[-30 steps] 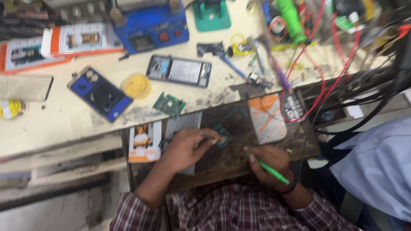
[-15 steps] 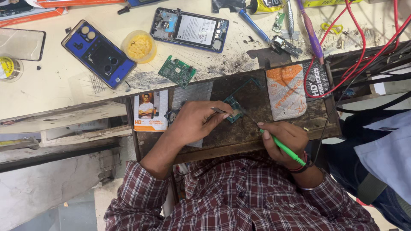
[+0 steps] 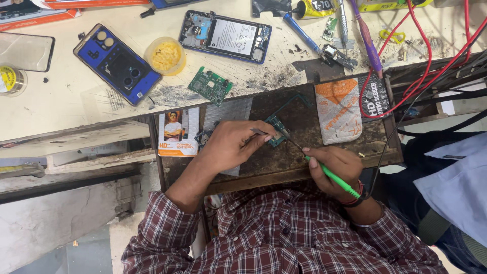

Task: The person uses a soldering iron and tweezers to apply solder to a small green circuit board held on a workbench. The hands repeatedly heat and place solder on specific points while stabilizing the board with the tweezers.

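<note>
My left hand [image 3: 234, 144] holds metal tweezers [image 3: 259, 132] whose tips press on a small green circuit board [image 3: 277, 132] lying on a dark work mat [image 3: 304, 114]. My right hand [image 3: 337, 165] grips a green-handled soldering iron [image 3: 332, 175], its thin tip reaching up-left toward the same board. Both hands rest on the mat on a pull-out shelf below the bench edge. My sleeves are plaid.
On the bench lie an opened phone [image 3: 225, 35], a blue phone back cover [image 3: 116, 63], a yellow tub [image 3: 165, 55], a loose green circuit board [image 3: 210, 85], and red wires [image 3: 421, 61]. Orange packets [image 3: 339, 109] lie on the mat. Another person's light-blue sleeve [image 3: 456, 182] is at right.
The view has shifted down and closer to the mat. My hands keep the same grips, with tweezers and iron tip staying at the small board.
</note>
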{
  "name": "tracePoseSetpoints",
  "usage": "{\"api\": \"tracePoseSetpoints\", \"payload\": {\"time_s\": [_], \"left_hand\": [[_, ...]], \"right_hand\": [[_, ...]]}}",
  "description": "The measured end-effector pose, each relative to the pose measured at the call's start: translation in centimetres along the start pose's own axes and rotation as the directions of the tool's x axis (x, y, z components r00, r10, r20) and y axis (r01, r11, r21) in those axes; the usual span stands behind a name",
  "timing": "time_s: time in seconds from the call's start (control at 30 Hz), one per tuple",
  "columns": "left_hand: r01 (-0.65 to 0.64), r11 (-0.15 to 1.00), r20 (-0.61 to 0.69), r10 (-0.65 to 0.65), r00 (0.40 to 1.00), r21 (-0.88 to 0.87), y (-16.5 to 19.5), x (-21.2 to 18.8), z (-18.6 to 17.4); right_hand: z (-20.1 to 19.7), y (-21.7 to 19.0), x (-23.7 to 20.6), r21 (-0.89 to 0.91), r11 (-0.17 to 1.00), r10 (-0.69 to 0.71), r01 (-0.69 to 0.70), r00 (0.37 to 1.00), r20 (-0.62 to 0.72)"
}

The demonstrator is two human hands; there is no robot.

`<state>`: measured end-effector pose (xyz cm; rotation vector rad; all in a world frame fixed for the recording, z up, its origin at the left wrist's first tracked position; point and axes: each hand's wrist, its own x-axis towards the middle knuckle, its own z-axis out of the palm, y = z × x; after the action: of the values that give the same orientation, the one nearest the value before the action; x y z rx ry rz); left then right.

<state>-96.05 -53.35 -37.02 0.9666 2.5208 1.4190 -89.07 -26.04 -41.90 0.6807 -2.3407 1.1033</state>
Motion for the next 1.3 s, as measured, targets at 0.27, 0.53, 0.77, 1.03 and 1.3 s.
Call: {"api": "tracePoseSetpoints", "payload": {"time_s": [0.27,0.53,0.77,1.03,1.3], "left_hand": [[0.012,1.0,-0.017,-0.012,1.0,0.029,0.22,-0.11,-0.04],[0.08,0.997,0.026,-0.08,0.996,-0.003,0.35,0.18,0.06],[0.01,1.0,-0.011,-0.01,1.0,-0.016,0.0,-0.08,0.36],[0.057,0.998,0.023,-0.057,0.998,0.02,0.4,0.29,-0.32],[-0.006,1.0,-0.006,0.006,1.0,0.021,0.41,0.19,-0.26]], "right_hand": [[0.01,-0.38,-0.29,-0.033,0.998,0.054,-0.055,0.998,-0.043],[0.04,0.08,-0.23,-0.029,0.999,0.022,-0.023,0.999,-0.041],[-0.02,-0.06,-0.51,-0.037,0.999,0.033,-0.035,0.998,-0.049],[-0.32,-0.44,0.28,-0.039,0.999,0.007,-0.008,0.999,-0.032],[-0.27,-0.39,0.17,-0.052,0.998,0.024,-0.026,0.998,-0.05]]}}
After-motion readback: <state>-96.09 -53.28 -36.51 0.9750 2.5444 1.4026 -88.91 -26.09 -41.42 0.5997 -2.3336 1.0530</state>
